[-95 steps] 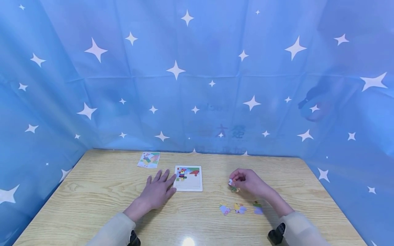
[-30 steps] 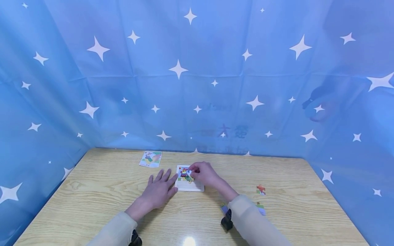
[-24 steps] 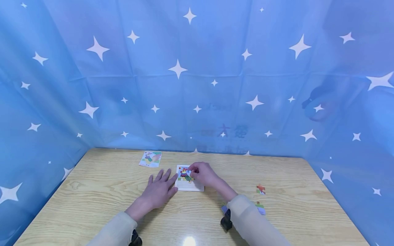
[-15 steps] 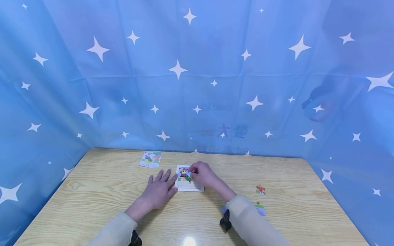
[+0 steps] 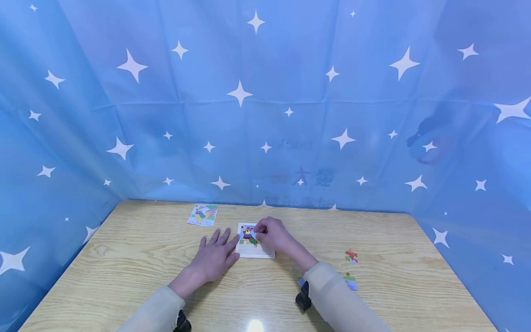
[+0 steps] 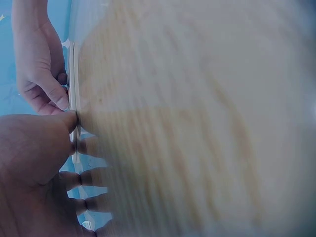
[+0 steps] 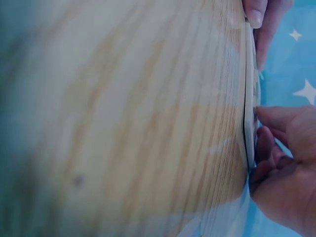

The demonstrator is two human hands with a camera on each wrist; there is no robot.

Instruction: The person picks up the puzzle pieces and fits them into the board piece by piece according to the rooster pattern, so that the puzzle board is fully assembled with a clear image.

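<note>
A white puzzle tray lies mid-table, its upper part filled with coloured pieces. My right hand rests over the tray's right half, fingers curled and pinching a puzzle piece down onto the picture. My left hand lies flat on the table with fingers spread, fingertips touching the tray's left edge. The left wrist view shows the tray edge side-on, my left thumb against it. In the right wrist view my curled right fingers press at the tray rim.
A picture card lies at the back left of the wooden table. Loose pieces lie to the right: a red one and a green-purple one. Blue star-print curtains close in three sides.
My right hand carried a piece from the right side of the table to the tray, uncovering a red piece. Over the last second it only shifted slightly. My left hand stayed put.
</note>
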